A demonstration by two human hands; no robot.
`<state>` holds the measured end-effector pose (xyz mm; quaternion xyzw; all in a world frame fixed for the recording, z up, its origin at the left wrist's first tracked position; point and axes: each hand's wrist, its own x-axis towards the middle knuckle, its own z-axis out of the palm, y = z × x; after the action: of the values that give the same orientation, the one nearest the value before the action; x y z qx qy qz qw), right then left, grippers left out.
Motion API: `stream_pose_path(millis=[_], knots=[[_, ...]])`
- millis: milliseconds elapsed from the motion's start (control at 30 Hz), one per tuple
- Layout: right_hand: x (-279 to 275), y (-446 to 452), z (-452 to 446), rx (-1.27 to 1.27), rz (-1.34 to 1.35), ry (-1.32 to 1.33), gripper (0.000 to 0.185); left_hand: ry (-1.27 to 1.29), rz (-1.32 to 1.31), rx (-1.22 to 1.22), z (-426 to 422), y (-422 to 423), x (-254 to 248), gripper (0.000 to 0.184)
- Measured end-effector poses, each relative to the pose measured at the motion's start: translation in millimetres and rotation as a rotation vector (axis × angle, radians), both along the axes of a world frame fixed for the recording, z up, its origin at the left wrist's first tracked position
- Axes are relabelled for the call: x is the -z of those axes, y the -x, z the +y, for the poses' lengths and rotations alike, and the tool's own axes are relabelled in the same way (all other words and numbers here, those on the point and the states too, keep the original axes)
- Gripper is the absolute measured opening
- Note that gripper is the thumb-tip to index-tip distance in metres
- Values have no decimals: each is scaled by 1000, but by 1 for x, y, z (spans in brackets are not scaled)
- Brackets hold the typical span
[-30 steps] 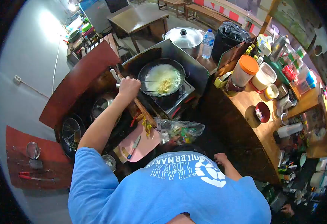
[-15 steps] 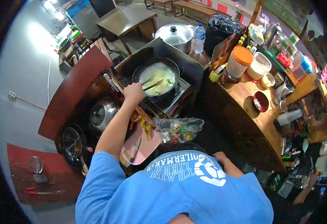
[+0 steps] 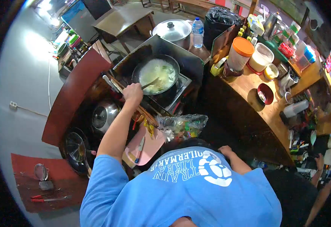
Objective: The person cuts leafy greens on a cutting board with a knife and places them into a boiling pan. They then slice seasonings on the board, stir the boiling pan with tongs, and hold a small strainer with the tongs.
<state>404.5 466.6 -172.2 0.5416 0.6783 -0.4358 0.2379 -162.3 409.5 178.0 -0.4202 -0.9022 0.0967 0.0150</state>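
Note:
My left hand (image 3: 133, 93) is closed around tongs (image 3: 150, 83), whose dark tips dip into a black wok (image 3: 177, 70) on the gas stove (image 3: 183, 86). Pale, bubbling liquid (image 3: 158, 72) with yellowish and green bits fills the wok. Low at my right side is my right hand (image 3: 225, 150), near the edge of my blue shirt; its fingers are too small and partly hidden to read. Below my left forearm lies a pink cutting board (image 3: 156, 145) with a knife (image 3: 140, 148) on it. Beside the board sits a clear plastic bag (image 3: 184, 125) of colourful items.
A lidded pot (image 3: 172, 31) and water bottle (image 3: 198, 33) stand behind the stove's metal shield. To the right, a wooden counter (image 3: 245, 92) carries an orange-lidded jar (image 3: 241, 51) and a red bowl (image 3: 265, 94). Another person's arm (image 3: 320, 200) shows at lower right. Pans (image 3: 75, 149) lie left.
The tongs' two tips, spread apart before, now look closer together in the liquid. My left hand stays near the wok's rim. At lower right, the other person's arms and dark clothing show more.

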Motion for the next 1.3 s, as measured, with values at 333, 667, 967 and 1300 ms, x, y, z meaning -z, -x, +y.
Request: stream_pose_path(millis=[333, 667, 967, 1300], knots=[[41, -5, -2, -152, 4, -20, 34, 19, 63, -123, -9, 1, -37, 20], [9, 37, 3, -480, -40, -29, 34, 15, 44, -122, -2, 25, 25, 21], [12, 62, 2, -411, 56, -42, 34, -66, 66, -149, -42, 26, -42, 21], [34, 36, 0, -488, 77, -65, 40, -79, 94, -196, -47, 48, -42, 20]])
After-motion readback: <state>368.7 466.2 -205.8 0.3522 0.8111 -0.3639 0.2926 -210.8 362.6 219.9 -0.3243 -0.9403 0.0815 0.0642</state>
